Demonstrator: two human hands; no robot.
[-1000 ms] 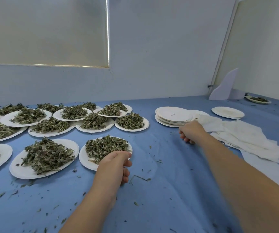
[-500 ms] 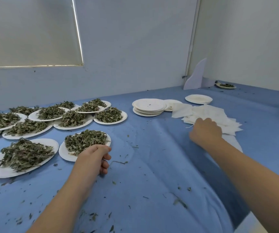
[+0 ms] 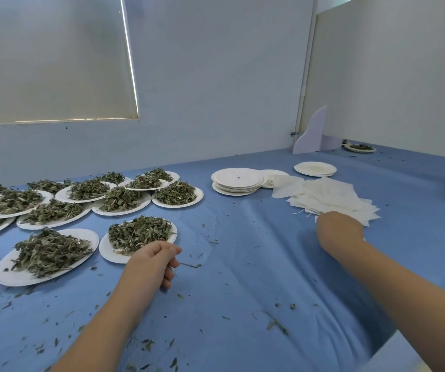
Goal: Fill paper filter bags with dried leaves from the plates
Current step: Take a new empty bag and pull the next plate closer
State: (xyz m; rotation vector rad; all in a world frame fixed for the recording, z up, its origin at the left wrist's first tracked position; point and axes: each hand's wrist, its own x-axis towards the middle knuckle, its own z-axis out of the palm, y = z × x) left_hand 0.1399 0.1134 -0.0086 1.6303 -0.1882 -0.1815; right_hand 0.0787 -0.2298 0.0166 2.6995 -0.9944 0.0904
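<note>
Left side: many leaf plates (image 3: 0,276) heaped with dried leaves (image 3: 49,251) crowd the blue cloth (image 3: 243,304).
Left hand (image 3: 153,260): fingers curled at the near rim of the closest plate (image 3: 106,252); I cannot tell whether it holds anything.
Middle: empty plates (image 3: 239,181) stacked, well apart from the leaves.
Filter bags (image 3: 334,196): a loose white pile, right of the stack.
Right hand (image 3: 339,232): on the pile's near edge, fingers hidden; grip unclear.
</note>
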